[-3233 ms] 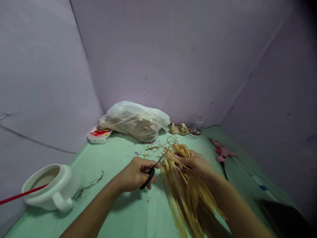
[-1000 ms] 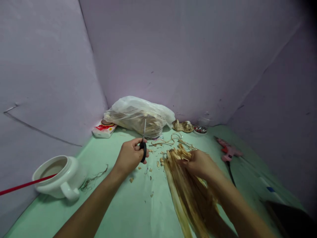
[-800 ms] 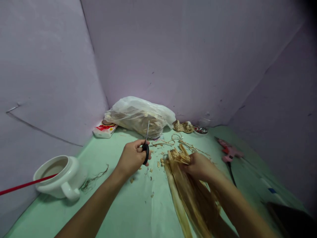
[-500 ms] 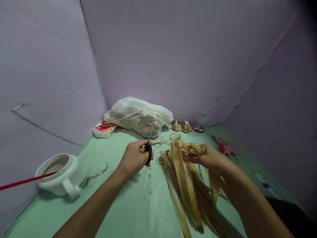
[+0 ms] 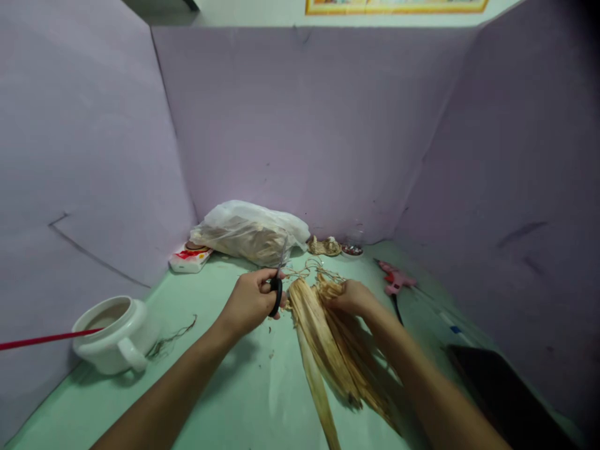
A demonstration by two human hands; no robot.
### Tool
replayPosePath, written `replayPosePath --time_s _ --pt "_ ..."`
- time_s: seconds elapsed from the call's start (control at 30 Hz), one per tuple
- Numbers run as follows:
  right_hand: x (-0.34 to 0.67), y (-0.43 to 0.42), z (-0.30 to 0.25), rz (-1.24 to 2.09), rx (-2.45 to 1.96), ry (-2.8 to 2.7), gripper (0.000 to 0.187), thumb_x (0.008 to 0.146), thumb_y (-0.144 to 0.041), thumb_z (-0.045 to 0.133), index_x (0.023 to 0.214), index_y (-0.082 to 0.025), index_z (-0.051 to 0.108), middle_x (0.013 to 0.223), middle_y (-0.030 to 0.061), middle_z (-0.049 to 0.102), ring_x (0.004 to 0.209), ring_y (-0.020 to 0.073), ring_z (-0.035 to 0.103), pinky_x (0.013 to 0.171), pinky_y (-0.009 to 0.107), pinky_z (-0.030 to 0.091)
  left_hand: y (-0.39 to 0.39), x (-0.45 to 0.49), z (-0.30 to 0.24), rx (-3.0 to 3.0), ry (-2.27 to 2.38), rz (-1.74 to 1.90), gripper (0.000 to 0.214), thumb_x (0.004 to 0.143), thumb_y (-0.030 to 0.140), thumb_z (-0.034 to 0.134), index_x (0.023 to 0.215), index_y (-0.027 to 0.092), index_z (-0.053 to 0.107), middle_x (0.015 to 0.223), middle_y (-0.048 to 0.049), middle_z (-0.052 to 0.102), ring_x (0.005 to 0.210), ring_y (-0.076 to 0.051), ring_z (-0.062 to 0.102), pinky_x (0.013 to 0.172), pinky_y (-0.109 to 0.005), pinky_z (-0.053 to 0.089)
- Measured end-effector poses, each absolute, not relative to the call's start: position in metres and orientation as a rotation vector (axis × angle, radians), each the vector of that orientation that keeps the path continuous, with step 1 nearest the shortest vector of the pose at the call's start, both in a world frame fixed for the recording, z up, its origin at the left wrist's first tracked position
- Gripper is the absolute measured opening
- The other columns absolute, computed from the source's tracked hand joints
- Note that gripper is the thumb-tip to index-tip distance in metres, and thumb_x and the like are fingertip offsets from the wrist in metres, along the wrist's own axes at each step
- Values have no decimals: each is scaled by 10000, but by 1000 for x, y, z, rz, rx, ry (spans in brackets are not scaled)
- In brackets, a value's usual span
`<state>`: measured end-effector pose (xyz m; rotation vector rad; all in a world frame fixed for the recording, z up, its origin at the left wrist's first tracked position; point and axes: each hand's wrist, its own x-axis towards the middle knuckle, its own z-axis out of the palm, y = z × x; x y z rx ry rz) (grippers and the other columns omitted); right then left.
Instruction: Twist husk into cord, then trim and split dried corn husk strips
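My left hand [image 5: 250, 299] is closed round the black handles of a pair of scissors [image 5: 276, 296], whose thin blade points up and away from me. To its right, my right hand [image 5: 351, 299] grips the gathered top of some dried husks [image 5: 323, 340], long, flat and tan-brown. Their loose ends fan out over the green tabletop towards me. My right fingertips are partly hidden among the husks. Thin loose strands of twine [image 5: 312, 269] lie just beyond both hands, with small scraps scattered around.
A white ceramic pot [image 5: 112, 340] with a red stick stands at left. At the back lie a plastic bag [image 5: 248, 234], a tissue pack [image 5: 190, 259], woven pieces [image 5: 324, 246] and a small container [image 5: 351, 250]. A pink glue gun [image 5: 397, 279] and a dark flat object [image 5: 506, 400] are right.
My right hand has moved left and lower with the husks, closer to the scissors. The left hand still holds the scissors. The view has tilted up and turned right.
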<state>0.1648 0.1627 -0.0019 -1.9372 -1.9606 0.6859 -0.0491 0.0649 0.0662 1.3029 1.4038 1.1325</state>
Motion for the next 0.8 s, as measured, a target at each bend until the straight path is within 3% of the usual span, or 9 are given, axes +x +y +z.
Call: replayPosePath --time_s 0.2,0.33,0.47,0.63,0.8 --pt "161 155 4 710 -1877 -1933 163 525 -285 662 593 -143 622 532 28 570 587 157 542 484 213 307 55 -41 76 1325 1400 1153 410 572 133 574 981 93 564 486 28 590 358 -100 521 302 -161 286" --pt "161 154 2 774 -1850 -1899 184 443 -253 702 546 -154 585 532 21 566 605 170 540 479 215 305 52 -37 79 1291 1407 1137 414 562 128 558 973 81 548 478 32 586 366 -97 520 295 -157 280" --pt "168 157 6 998 -1743 -1829 146 504 -204 648 497 -162 507 467 2 496 519 124 488 439 202 286 52 -36 78 1259 1405 1121 404 559 113 550 961 93 534 475 39 583 363 -87 509 291 -150 269" --pt "177 154 26 1320 -1504 -1714 209 635 -358 570 705 -164 538 585 -13 498 470 65 425 377 166 245 63 -36 66 1195 1404 1123 353 579 140 561 927 107 516 487 25 595 360 -93 514 288 -152 263" --pt "168 139 33 1794 -1047 -1498 348 583 -369 667 838 -157 561 637 -28 482 477 40 405 351 135 254 78 -39 45 1093 1350 1197 430 572 292 636 933 121 477 560 -12 626 389 -121 546 293 -167 280"
